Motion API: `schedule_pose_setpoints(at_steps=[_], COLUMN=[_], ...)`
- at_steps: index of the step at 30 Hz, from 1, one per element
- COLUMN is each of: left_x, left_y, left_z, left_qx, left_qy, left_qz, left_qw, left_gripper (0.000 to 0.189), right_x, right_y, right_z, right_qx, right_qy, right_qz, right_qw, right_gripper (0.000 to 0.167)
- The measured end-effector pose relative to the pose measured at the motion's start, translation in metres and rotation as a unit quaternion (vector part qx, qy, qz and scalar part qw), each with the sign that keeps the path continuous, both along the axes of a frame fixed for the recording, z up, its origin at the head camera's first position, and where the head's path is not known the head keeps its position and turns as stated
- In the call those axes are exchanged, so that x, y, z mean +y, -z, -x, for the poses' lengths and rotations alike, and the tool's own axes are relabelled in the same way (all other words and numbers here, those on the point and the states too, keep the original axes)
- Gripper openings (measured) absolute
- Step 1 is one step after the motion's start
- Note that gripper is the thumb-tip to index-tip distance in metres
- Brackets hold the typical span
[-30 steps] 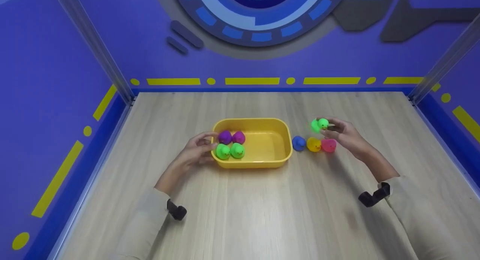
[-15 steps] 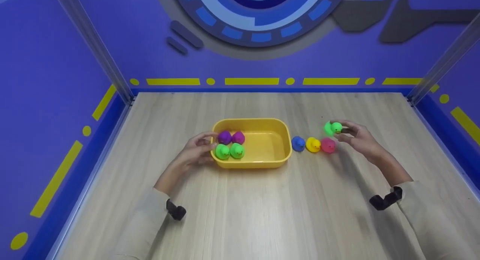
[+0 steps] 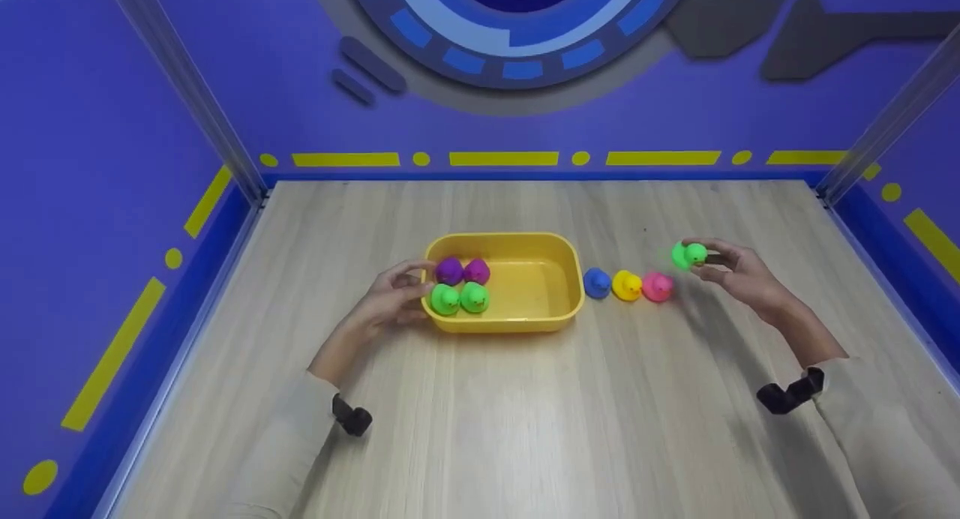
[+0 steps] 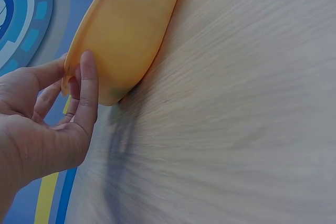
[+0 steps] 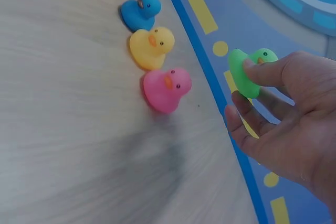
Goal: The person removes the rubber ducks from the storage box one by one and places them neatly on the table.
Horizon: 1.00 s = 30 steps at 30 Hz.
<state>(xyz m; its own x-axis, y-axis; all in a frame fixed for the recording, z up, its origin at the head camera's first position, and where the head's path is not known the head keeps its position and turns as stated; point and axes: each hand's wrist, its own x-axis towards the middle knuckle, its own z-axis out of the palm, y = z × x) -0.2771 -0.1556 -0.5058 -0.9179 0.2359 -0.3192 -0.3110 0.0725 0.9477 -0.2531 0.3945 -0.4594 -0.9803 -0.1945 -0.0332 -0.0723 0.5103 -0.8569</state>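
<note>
While the left hand (image 3: 390,301) grips the rim at the left end of the yellow tub (image 3: 525,326), at least 1 finger pressed to its outer wall, the right hand (image 3: 742,275) pinches a green duck (image 3: 686,256) between thumb and fingers. That duck is in the air above the table (image 3: 480,429), to the right of a row of 3: a blue duck (image 3: 598,283) just beside the tub, then a yellow duck (image 3: 627,286), then a pink duck (image 3: 658,287). Inside the tub, at its left end, sit 2 green ducks (image 3: 445,299) and 2 purple ducks (image 3: 450,271).

A light pinch probably suits the held duck, since it looks soft and its rounded back could slip. It is best carried level, high enough that the lower fingers do not knock the pink duck's head. The left hand does well to steady the tub without pulling, because a tug rightward could nudge the blue duck.
</note>
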Motion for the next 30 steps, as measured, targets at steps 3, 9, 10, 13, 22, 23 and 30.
schedule_pose_setpoints(at_steps=[3, 9, 10, 13, 22, 23, 30], left_x=[0.000, 0.001, 0.001, 0.001, -0.001, -0.002, -0.001], left_y=[0.000, 0.000, 0.000, 0.001, 0.001, 0.001, 0.003], left_z=[0.000, 0.001, 0.000, 0.000, 0.000, 0.000, 0.000], left_qx=[-0.006, -0.001, 0.000, -0.003, -0.001, 0.000, 0.005], left_qy=[-0.005, -0.005, -0.005, -0.007, -0.002, -0.001, 0.004], left_qz=[0.005, -0.005, -0.007, -0.010, -0.010, -0.011, -0.020], left_qw=[1.0000, 1.0000, 1.0000, 0.9999, 0.9999, 0.9999, 0.9998], left_gripper=[0.047, 0.047, 0.048, 0.048, 0.048, 0.048, 0.049], right_x=[0.006, 0.019, 0.021, 0.027, 0.028, 0.027, 0.025], right_y=[0.004, 0.016, 0.018, 0.023, 0.035, 0.035, 0.043], right_z=[-0.001, -0.004, -0.004, -0.006, -0.007, -0.007, -0.008], right_qx=[-0.001, -0.003, -0.003, -0.005, -0.031, -0.034, -0.039], right_qy=[0.000, 0.000, -0.001, -0.007, 0.001, 0.004, 0.010], right_qz=[0.000, -0.009, -0.010, -0.012, -0.026, -0.033, -0.069], right_qw=[1.0000, 1.0000, 0.9999, 0.9999, 0.9992, 0.9989, 0.9968], right_gripper=[0.049, 0.050, 0.050, 0.048, 0.050, 0.050, 0.050])
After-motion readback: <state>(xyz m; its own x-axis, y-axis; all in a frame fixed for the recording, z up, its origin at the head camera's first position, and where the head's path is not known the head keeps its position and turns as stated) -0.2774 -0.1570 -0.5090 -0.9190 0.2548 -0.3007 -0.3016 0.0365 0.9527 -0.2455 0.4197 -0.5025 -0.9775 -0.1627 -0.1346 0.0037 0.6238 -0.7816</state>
